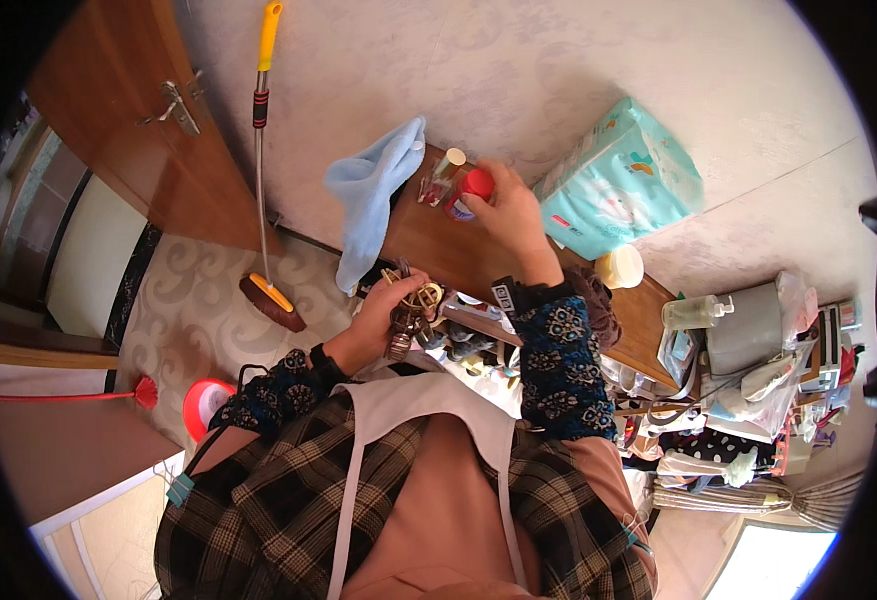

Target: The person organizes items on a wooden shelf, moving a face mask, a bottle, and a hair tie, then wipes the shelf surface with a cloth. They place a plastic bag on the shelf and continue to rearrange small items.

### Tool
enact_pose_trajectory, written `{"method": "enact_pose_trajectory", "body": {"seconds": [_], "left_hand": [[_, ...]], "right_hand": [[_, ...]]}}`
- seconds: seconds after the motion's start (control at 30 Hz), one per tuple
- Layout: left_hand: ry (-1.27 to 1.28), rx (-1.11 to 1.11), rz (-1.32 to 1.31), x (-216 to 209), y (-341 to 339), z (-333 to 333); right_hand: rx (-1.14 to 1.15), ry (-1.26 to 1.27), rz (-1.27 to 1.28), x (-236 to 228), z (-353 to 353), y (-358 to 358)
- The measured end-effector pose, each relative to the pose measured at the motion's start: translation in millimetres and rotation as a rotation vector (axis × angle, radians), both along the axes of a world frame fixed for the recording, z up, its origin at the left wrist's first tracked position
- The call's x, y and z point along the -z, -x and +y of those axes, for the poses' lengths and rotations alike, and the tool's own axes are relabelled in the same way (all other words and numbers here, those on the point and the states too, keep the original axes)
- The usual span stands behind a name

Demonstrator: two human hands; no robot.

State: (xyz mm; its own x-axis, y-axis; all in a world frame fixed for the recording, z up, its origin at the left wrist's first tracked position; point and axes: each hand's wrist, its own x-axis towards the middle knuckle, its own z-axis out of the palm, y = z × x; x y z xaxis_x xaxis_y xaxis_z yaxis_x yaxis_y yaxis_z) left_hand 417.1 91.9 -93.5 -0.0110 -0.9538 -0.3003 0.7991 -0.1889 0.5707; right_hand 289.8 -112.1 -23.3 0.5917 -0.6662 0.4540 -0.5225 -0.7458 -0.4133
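Nearest the lens: my plaid apron [289,500] over a tan front, with patterned dark sleeves running up to both hands.

Wooden shelf top [439,250], long and brown, slants across the middle against the pale wall. A teal-and-white soft pack [624,180] leans on the wall at its far end. A light blue cloth [374,195] drapes over the near corner of the shelf. A broom with a yellow-tipped metal handle [261,150] stands against the wall beside the wooden door [129,110].

My right hand [509,215] is up on the shelf, fingers closed around a small red-capped container [473,190]; the container sits just above the wood, next to a small tube-shaped bottle [447,165]. A cream round lid [621,266] lies further along.

My left hand [384,315] is lower, at the shelf's front edge, fingers curled shut on a tangle of brown straps and metal rings [409,310]. The cluttered drawer below is too jumbled to sort.
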Motion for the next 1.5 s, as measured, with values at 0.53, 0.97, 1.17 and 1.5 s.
{"method": "enact_pose_trajectory", "body": {"seconds": [0.53,0.97,1.17,1.5], "left_hand": [[0.022,-0.023,0.022,11,3,-1],[0.052,0.016,0.068,13,0,2],[0.059,0.001,0.042,12,1,1],[0.008,-0.014,0.070,10,4,-1]], "right_hand": [[0.381,0.121,0.273,-8,-52,9],[0.417,0.097,0.426,-5,-64,8],[0.447,0.094,0.362,-9,-62,6],[0.125,0.013,0.198,-29,19,71]]}}
